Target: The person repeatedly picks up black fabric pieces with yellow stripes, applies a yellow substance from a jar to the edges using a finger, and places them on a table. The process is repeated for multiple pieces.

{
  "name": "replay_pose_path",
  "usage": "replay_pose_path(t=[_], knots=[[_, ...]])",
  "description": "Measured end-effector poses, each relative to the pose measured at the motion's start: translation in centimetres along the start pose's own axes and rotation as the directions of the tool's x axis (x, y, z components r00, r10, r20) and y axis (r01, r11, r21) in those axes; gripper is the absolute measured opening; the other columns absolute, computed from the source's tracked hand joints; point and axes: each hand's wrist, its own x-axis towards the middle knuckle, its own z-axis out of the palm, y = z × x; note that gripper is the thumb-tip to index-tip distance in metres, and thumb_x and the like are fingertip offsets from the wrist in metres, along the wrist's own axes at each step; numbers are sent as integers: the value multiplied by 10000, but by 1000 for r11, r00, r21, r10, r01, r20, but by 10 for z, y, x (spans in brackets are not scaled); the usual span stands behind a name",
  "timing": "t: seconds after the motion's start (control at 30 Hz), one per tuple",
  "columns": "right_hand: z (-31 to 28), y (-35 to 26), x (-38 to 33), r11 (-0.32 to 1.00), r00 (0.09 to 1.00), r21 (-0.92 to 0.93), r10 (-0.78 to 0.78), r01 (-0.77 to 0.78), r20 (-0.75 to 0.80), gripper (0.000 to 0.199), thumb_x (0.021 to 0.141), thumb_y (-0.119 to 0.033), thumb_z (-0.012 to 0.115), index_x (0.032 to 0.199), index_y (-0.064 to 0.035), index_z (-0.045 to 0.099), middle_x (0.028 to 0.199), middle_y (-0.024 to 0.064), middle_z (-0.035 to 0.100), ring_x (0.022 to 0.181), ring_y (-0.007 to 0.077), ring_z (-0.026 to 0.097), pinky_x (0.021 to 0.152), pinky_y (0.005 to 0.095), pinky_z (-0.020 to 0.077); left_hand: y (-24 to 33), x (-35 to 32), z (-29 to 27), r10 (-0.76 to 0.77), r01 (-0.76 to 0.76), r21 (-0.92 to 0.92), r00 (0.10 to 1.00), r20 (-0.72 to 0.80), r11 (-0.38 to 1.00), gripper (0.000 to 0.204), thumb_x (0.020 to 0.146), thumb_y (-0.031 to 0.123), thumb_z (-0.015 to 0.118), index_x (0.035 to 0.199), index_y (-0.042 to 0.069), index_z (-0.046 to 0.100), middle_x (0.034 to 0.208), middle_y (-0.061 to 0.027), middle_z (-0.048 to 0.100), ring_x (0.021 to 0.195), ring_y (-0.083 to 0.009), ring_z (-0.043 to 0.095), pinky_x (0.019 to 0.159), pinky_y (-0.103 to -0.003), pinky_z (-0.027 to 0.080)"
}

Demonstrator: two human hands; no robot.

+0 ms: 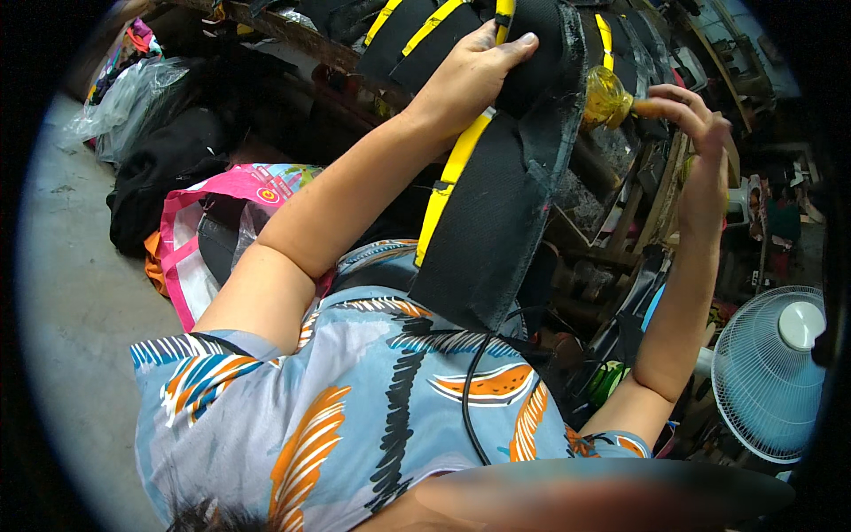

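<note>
"What is the left hand (474, 71) doing?"
"It's closed around the left edge of a black panel (492, 213), thumb lying on top, and it covers part of the yellow strip (452, 182) running along that edge."

"So where exactly is the panel?"
"Up in front of the person's chest, its lower end just over the patterned shirt (381, 381). More black pieces (412, 40) with yellow strips lie beyond it, near the wooden edge of the surface (297, 37)."

"And the right hand (700, 129)?"
"Off to the panel's right, fingers stretched out and slightly bent, tips at the neck of a see-through yellow container (606, 99). I can't tell whether they grip it or only touch it."

"Anything else about?"
"On the left, a pink-edged bag (182, 282) sits on the floor (75, 275), with dark cloth (164, 182) beside it and clear plastic (142, 102) further up. A round fan (753, 381) stands at the far right, well apart from the panel. A black cable (467, 399) runs down over the shirt."
</note>
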Motion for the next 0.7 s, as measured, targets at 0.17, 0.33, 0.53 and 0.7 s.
replay_pose_path(t=[0.17,0.33,0.53,0.7], knots=[[32,-13,-24,957,966,239,107,-165,237,1039,906,-763,46,1170,23,673,1139,111,581,1065,212,515,1027,361,301,1,9,11,-51,66,-218,996,73,974,321,1005,145,500,1275,-29,512,1125,-71,633,981,-132,608,896,-270,483],[44,-20,-47,942,921,266,91,-203,378,1069,889,-777,15,1085,4,718,1100,121,564,1054,235,510,1018,373,307,13,10,10,26,-21,-135,999,35,991,304,1007,141,485,1257,-28,527,1118,-65,630,986,-131,597,887,-275,475],[26,-17,-32,988,977,140,36,-66,208,1031,888,-783,37,1221,-30,656,1119,126,571,985,224,525,964,385,367,13,8,23,98,-92,-124,994,46,988,248,1006,134,492,1198,-9,556,1095,-35,609,977,-106,550,874,-254,440],[46,-14,-49,994,979,113,-20,-3,204,863,960,-691,162,1240,-29,639,1130,130,594,1050,228,571,895,347,430,20,11,17,97,-97,-3,990,-101,995,227,1010,165,492,1156,17,581,983,-13,613,896,-90,548,817,-248,442]])
